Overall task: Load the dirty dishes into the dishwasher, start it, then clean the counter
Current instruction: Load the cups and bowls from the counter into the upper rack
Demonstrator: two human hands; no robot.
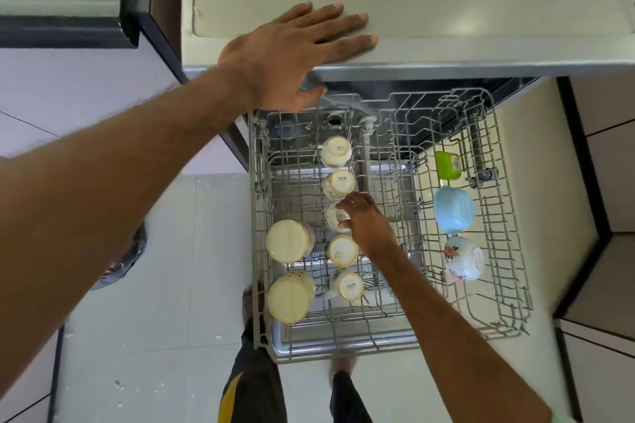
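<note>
The right hand point(369, 221) seems to pinch an upturned cup point(332, 218) just left of its palm, mid-row in the rack point(509, 244). The left hand point(295, 45) lies spread flat on the surface point(481, 10) beyond.

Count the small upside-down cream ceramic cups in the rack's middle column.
5 small cream ceramic cups: rearmost, second, third gripped by the right hand, fourth, nearest. None appears hidden.

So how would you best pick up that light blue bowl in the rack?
From above, fingers spanning the sides of the blue bowl: it seems to sit mouth-down in the rack, rim among the wires, only its back free.
</note>
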